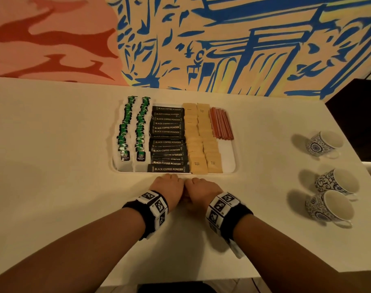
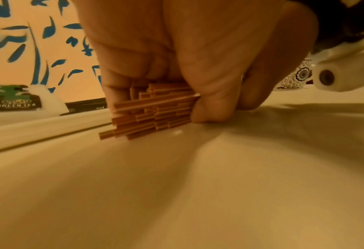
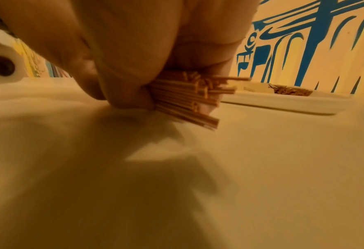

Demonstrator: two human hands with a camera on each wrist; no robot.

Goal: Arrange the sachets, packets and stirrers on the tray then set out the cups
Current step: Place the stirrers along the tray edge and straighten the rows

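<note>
A white tray (image 1: 230, 154) holds green tea bags (image 1: 125, 132), black coffee powder sachets (image 1: 168, 142), brown sugar packets (image 1: 201, 140) and a row of orange stirrers (image 1: 220, 124). Just in front of the tray, my left hand (image 1: 169, 187) and right hand (image 1: 201, 188) sit knuckle to knuckle on the table. Together they grip one bundle of orange stirrers (image 2: 151, 111) lying low on the tabletop; the bundle (image 3: 187, 99) is hidden under the hands in the head view. Three patterned cups (image 1: 326, 144) (image 1: 338, 181) (image 1: 330, 207) lie on their sides at the right.
The pale table (image 1: 53, 155) ends at a painted wall behind the tray. Its right edge runs just past the cups, with a dark area beyond. The near edge is below my forearms.
</note>
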